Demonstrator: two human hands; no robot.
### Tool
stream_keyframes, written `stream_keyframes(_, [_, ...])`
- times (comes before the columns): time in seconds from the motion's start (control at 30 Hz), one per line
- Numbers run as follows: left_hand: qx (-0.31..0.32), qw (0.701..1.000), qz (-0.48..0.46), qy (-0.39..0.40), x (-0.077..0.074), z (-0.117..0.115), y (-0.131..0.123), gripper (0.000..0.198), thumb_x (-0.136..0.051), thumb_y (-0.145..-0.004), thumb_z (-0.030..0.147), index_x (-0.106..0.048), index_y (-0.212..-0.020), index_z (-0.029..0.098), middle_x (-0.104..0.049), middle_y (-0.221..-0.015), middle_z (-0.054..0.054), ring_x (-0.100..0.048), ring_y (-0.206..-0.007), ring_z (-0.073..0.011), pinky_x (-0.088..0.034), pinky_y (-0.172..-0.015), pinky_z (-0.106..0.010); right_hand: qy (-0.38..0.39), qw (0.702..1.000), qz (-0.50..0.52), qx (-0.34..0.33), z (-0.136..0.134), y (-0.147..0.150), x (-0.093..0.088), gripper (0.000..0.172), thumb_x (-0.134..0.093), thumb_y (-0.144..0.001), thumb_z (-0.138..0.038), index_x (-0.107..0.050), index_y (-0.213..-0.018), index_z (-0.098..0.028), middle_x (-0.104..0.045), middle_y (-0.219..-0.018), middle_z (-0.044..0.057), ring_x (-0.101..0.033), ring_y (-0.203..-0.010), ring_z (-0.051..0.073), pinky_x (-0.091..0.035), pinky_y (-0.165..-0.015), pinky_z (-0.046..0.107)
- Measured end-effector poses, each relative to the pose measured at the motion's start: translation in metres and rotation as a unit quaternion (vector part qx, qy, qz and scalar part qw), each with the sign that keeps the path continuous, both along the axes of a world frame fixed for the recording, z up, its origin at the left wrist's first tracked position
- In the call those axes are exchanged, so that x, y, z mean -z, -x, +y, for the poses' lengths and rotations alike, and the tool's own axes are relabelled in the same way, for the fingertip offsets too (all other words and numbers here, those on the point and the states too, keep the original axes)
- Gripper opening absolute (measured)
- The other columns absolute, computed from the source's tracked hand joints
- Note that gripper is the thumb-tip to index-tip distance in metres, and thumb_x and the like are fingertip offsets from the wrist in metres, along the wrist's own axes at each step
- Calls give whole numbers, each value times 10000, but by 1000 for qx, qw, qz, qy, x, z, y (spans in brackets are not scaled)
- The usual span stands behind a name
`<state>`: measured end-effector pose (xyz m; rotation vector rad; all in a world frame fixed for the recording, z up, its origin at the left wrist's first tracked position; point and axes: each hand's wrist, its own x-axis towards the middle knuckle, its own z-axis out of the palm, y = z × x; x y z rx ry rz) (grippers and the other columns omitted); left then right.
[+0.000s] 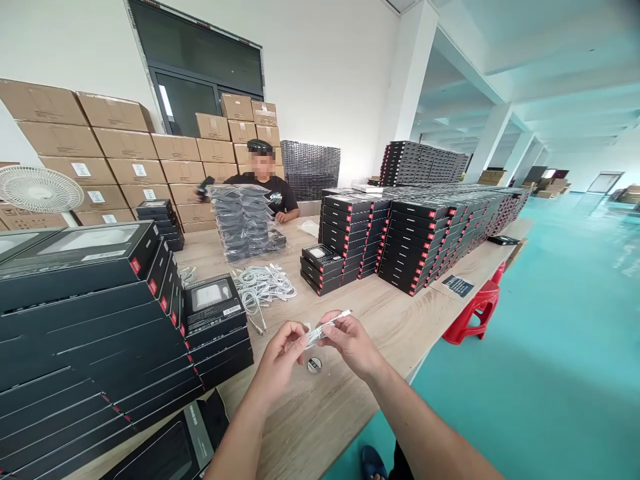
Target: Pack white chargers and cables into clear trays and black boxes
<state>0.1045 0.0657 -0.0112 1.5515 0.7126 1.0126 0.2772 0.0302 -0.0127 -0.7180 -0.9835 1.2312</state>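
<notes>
Currently left hand (286,348) and right hand (353,340) both have fingers pinching a coiled white charging cable (313,336), held above the wood-grain surface (305,417); plug end sticks out past right fingers. Loose cable pile (269,283) lies beyond, between black box stacks.

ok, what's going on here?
The person's left hand and right hand hold a bundled white cable over the table. A cable pile lies beyond, between a left box stack and right box stack. Across the table, a co-worker is behind a plastic-wrapped stack, holding something dark I can't identify.
</notes>
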Motion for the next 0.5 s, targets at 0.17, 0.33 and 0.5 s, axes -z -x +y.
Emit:
stream_keyframes(0.17, [107,990,8,93,-8,-4,4,325,-649,-838,509,-677,-921,196,-678,-1005,-89,-630,-1032,-261,-584,-701,-315,2,1000,-5,-20,-4,0,-6,328,-804,-741,-461,-682,-894,-199,-711,-767,14,-643,-657,159,-535,-739,347])
stream_keyframes(0.33, [-2,999,35,32,-2,-3,-3,232,-759,-720,412,-688,-717,191,-721,-811,-49,-673,-755,-214,-583,-712,-347,37,996,-17,75,-2,-6,-6,430,-738,-756,-585,-725,-800,-158,-670,-956,76,-626,-829,191,-567,-750,352])
stream_keyframes(0.5, [-89,990,72,-78,9,-2,-9,89,-779,-681,282,-710,-664,229,-760,-1053,-88,-703,-968,-284,-555,-837,-379,122,987,5,102,-2,-9,2,487,-794,-665,-619,-703,-807,-162,-663,-889,62,-650,-805,202,-572,-649,330])
